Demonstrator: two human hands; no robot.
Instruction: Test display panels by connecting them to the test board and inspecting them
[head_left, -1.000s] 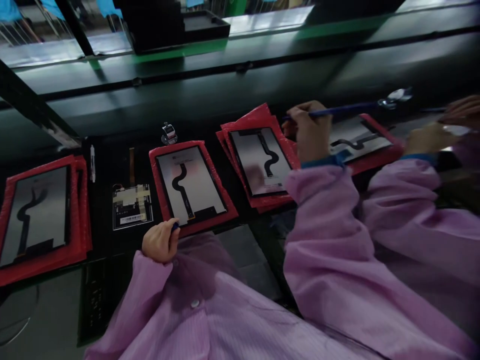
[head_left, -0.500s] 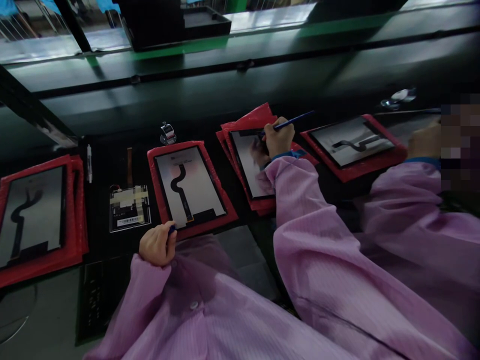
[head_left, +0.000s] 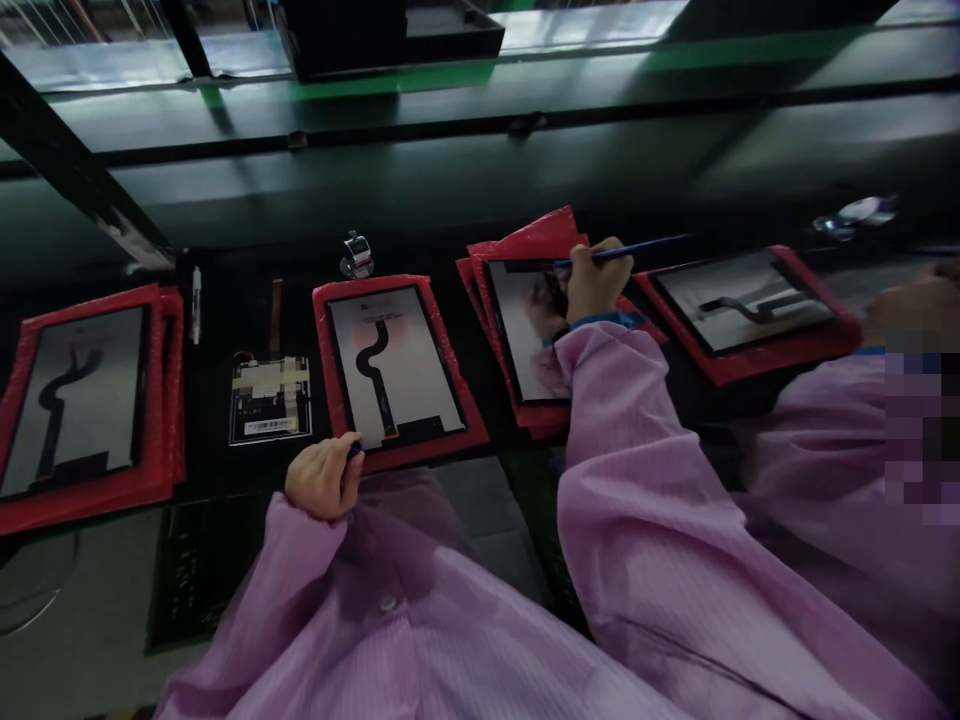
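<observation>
My right hand, with a blue band at the wrist, is closed around a slim blue pen-like tool. It is over the upper right edge of a display panel, whose surface reflects the hand; whether the tool's tip touches it I cannot tell. My left hand is closed near the front edge of another display panel. A small dark-blue piece shows between its thumb and fingers, too small to name. On that panel lies a curved black flex cable.
Red bubble-wrap bags lie beneath the panels. To the left are a circuit board with yellow tape, a white pen and another panel. A metal tally counter stands behind. At right, a co-worker's hand is beside a panel.
The view has shifted, so most bench items sit further right in the picture. Both hands keep their grips and stay by the same panels.
</observation>
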